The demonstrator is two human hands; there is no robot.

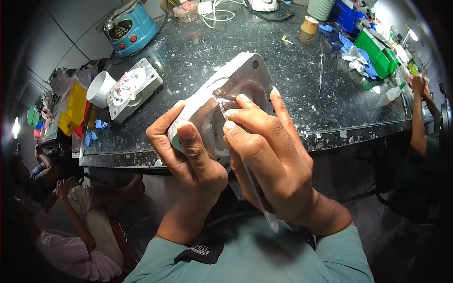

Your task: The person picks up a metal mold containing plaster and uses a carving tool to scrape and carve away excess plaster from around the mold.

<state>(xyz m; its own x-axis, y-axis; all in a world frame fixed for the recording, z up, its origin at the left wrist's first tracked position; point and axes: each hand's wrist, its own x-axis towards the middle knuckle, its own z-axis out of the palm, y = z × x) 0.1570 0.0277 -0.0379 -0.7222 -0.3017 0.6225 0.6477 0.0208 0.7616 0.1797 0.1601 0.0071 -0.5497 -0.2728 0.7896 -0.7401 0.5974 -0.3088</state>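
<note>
A pale metal mould half with corner holes and a rounded hollow is held tilted above the front edge of the dark table. My left hand grips its left side, thumb on the near face and fingers round the outer edge. In my right hand is a thin tool, pinched between thumb and fingers, its handle running down toward my body. The tool's tip meets the mould near a small dark fitting at the upper end of the hollow. Part of the hollow is hidden by my right hand.
Another mould half lies at the left beside a white cup. Behind stands a blue machine. At the right are a metal tool, a green bin and a bottle. Other people sit at both sides.
</note>
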